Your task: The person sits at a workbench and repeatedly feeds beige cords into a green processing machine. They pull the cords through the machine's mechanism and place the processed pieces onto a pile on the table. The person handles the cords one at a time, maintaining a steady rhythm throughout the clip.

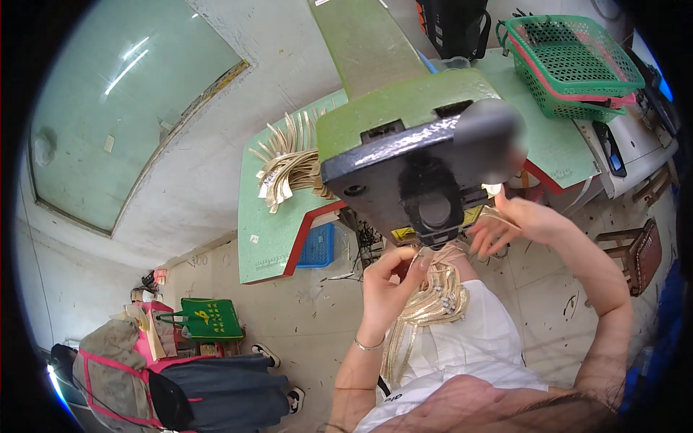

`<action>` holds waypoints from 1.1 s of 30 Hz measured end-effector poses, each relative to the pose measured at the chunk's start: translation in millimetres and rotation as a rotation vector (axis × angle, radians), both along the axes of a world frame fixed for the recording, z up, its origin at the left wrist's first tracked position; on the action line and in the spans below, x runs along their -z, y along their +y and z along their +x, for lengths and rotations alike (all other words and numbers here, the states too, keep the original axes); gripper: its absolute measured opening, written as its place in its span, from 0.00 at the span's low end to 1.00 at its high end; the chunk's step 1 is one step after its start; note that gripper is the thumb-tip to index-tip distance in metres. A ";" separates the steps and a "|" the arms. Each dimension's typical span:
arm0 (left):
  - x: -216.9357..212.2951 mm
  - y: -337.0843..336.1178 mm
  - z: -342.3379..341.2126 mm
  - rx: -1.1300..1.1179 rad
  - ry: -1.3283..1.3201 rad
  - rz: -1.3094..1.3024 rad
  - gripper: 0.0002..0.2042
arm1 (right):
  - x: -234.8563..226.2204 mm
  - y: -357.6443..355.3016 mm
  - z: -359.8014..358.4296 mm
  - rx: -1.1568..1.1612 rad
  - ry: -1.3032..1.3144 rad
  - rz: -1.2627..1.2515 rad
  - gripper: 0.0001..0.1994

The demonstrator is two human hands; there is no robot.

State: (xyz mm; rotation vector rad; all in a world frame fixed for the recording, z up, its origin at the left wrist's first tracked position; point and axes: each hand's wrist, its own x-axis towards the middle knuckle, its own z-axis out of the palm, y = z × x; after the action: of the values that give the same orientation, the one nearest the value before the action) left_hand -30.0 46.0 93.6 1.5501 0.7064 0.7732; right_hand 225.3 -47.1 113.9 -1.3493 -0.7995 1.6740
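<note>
My left hand (390,285) pinches the upper end of a gold beaded strap (433,299) just under the black head of a green machine (404,144). A bundle of the same gold straps lies across my lap, hanging down over my white clothing. My right hand (509,224) is to the right of the machine head, fingers curled at the strap's far end beneath the machine. The spot where the strap meets the machine is hidden by the head. A fanned pile of tan and gold straps (289,166) rests on the green table (263,238) to the left.
Stacked green plastic baskets (570,65) stand at the table's far right beside a black bag (455,25). A blue crate (317,245) sits under the table. Bags, a green tote (209,317) and shoes lie on the floor at the lower left. A wooden stool (639,252) is on the right.
</note>
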 end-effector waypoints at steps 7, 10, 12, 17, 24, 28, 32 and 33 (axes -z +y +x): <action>-11.8 5.6 2.6 0.116 0.008 -0.176 0.06 | 1.9 -5.6 -6.8 0.083 0.114 0.374 0.29; -10.4 3.4 5.7 0.126 -0.063 -0.227 0.06 | 7.0 -4.6 -7.1 0.199 0.227 0.268 0.23; -13.7 0.3 3.3 0.095 -0.061 -0.248 0.06 | -6.0 -6.5 -14.8 0.149 -0.004 0.387 0.16; -14.8 -6.2 -6.6 0.007 -0.141 -0.270 0.07 | -23.8 0.4 -30.6 0.139 -0.419 0.375 0.11; 1.3 -13.7 -38.2 -0.211 -0.168 -0.300 0.08 | -20.8 7.5 -44.8 -0.004 -0.175 0.308 0.09; 4.2 -16.4 -54.2 -0.259 -0.225 -0.367 0.09 | -28.0 15.4 -59.8 -0.004 -0.262 0.323 0.09; 15.8 -8.7 -65.9 -0.262 -0.173 -0.447 0.09 | -32.2 22.1 -66.0 0.031 -0.343 0.247 0.10; 15.6 -6.8 -66.0 -0.250 -0.126 -0.474 0.09 | -33.0 23.3 -66.9 0.038 -0.356 0.267 0.11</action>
State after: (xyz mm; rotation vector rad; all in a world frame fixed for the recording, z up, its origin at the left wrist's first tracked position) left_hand -96.1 39.2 77.9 0.9886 0.9241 0.8088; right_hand 158.4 -23.8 146.9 -1.4777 -1.1492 1.2594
